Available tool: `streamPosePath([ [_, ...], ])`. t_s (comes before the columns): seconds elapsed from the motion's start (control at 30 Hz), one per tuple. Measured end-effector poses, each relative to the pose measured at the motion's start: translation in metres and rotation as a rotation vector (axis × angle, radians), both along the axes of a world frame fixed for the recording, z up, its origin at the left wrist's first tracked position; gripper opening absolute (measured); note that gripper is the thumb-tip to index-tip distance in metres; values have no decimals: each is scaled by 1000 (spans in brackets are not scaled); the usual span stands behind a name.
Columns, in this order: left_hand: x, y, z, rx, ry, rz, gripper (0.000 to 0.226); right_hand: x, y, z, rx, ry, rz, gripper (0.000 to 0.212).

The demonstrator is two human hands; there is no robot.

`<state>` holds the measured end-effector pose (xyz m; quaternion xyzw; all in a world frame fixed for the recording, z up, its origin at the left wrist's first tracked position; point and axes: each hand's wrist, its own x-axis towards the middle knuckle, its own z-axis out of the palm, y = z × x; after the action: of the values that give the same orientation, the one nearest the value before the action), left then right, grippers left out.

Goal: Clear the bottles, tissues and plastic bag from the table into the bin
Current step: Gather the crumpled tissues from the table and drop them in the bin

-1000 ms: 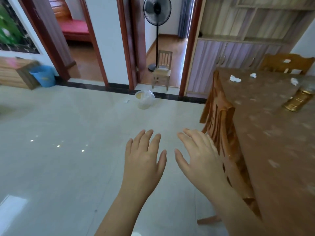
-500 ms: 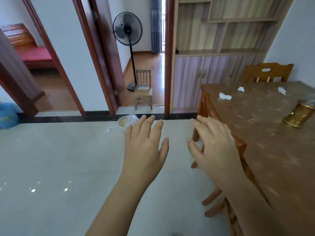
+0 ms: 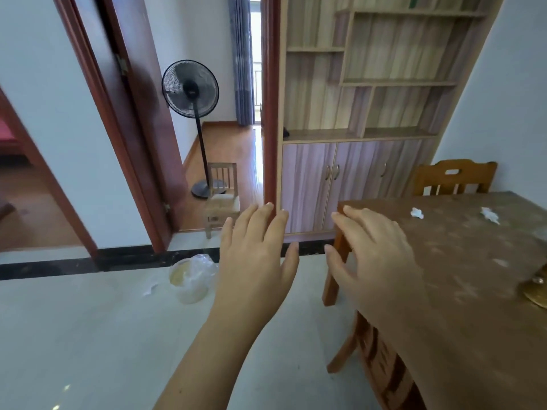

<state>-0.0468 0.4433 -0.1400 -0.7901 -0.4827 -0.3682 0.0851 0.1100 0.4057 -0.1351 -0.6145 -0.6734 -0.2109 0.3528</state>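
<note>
- Both hands are out in front, palms down, fingers spread and loose, nothing in either one.
- Left hand [image 3: 254, 261] is over the pale tile floor [image 3: 88, 335]. Right hand [image 3: 376, 255] hangs over the near corner of the table [image 3: 473, 291], whether it actually touches the wood I can't tell.
- Bin [image 3: 189, 279] sits on the floor just left of the left hand, a small pale tub with a clear plastic liner, close to the dark strip along the wall.
- A white scrap [image 3: 150, 288] lies on the floor right beside the bin.
- On the table, well past the right hand, two crumpled tissues: one [image 3: 416, 213] nearer the middle, another [image 3: 490, 215] further right.
- A brass-looking thing [image 3: 537, 288] is cut off at the table's right edge, can't make out what it is.
- Wooden chair [image 3: 454, 177] at the far end of the table, another chair [image 3: 381, 359] tucked in under my right arm.
- Standing fan [image 3: 191, 88] and a little wooden stool [image 3: 222, 199] in the doorway, shelf cabinet [image 3: 355, 128] beside it.
- No readable writing or labels anywhere.
</note>
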Motion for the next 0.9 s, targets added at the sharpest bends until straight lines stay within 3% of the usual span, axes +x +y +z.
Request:
streamPosePath([
  [0.5, 14, 288, -27, -41, 13, -276, 39, 0, 258, -19, -18, 23, -222, 42],
  [0.7, 81, 367, -37, -72, 26, -452, 44, 54, 317, -33, -73, 90, -325, 44],
  [0.9, 180, 439, -41, -24, 65, -541, 42, 143, 376, -46, 25, 86, -448, 37],
])
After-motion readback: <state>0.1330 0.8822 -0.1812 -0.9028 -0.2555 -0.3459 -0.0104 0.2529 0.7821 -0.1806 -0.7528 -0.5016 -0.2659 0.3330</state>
